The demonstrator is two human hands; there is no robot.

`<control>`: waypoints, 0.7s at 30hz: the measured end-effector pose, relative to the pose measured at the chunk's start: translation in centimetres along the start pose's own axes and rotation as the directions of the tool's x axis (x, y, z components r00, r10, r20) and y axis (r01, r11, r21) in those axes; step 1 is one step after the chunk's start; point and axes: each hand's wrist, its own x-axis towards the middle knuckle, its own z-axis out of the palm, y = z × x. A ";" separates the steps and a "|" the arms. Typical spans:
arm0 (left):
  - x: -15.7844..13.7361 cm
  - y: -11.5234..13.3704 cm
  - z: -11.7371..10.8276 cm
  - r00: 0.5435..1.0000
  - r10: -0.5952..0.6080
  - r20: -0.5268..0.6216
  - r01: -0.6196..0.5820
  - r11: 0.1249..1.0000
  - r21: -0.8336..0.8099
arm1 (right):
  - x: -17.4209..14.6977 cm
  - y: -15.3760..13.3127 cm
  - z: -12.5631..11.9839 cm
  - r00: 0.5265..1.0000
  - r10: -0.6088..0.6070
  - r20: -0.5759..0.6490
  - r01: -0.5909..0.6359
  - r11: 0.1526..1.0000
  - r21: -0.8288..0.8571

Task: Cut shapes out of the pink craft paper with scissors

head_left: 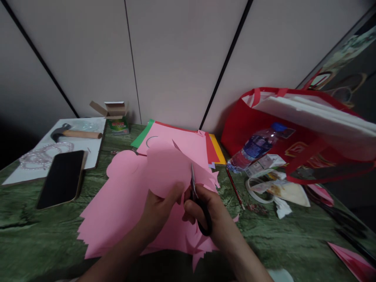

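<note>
My left hand pinches the lower edge of a pink sheet of paper, thumb on top, and holds it raised above the table. In my right hand is a pair of scissors with black handles, fingers through the loops. Its blades point away from me and meet the sheet's right side; whether they are apart I cannot tell. Beneath both hands lies a large pink paper piece with zigzag edges and a rounded top left. Pink scraps lie below my right hand.
Behind are stacked coloured sheets. On the left are a phone, a hammer, a beaded strand and a small box. To the right are a pencil, a water bottle, a tape roll and a red bag.
</note>
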 end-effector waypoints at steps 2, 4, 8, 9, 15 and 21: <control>0.1 -0.1 0.0 1.000 -0.010 0.025 0.010 1.000 -0.024 | 0.0 0.0 0.1 1.000 0.002 -0.003 -0.002 1.000 -0.004; 0.1 -0.1 0.0 1.000 -0.008 0.023 0.008 1.000 -0.027 | 0.0 0.1 0.1 1.000 0.011 -0.005 -0.011 1.000 -0.008; 0.1 0.0 0.0 1.000 0.007 0.011 -0.006 1.000 -0.028 | -0.1 0.1 0.0 1.000 0.022 -0.001 -0.022 1.000 -0.011; 0.1 0.1 0.0 1.000 0.005 0.011 -0.004 0.999 -0.032 | -0.2 0.2 0.0 1.000 0.021 0.001 -0.021 1.000 -0.011; 0.2 0.0 -0.2 0.993 0.044 -0.112 -0.038 0.998 0.049 | -0.3 0.1 0.0 0.999 0.049 -0.012 -0.049 0.999 -0.007; 0.3 -0.6 -0.6 0.988 0.048 -0.147 -0.033 0.994 0.104 | -0.3 0.0 0.1 0.998 0.064 -0.020 -0.064 0.998 -0.013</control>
